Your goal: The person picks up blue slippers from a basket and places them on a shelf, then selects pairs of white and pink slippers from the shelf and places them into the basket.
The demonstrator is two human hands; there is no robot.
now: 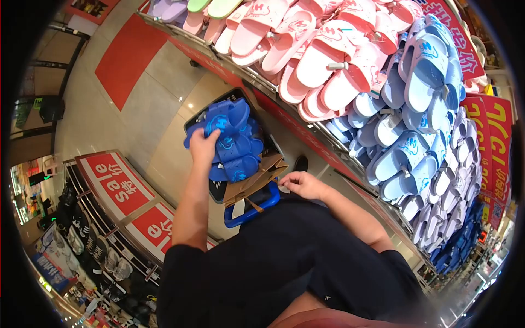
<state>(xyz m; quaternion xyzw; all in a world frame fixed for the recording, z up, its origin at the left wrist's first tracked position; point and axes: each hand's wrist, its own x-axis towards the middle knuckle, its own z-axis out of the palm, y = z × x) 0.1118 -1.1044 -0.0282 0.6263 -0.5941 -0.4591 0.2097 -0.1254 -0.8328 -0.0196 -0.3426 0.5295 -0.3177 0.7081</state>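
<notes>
Several dark blue slippers [236, 143] with light blue lettering are piled on a black-bedded cart [217, 191]. My left hand [204, 146] is closed on a blue slipper at the left side of the pile; part of its fingers is hidden. A brown cardboard carton [254, 185] with raised flaps sits at the near end of the cart, beside the blue cart handle [251, 214]. My right hand [305, 185] hovers just right of the handle and carton, fingers loosely bent and apart, with nothing plainly in them.
To the right, a long display stand holds heaps of pink slippers [333, 60], light blue slippers [421, 109] and grey-lilac slippers [451, 186]. Red price signs [492, 158] rise behind it. At lower left stands a shoe rack with a red sale sign [117, 183]. Tiled floor [158, 87] lies ahead.
</notes>
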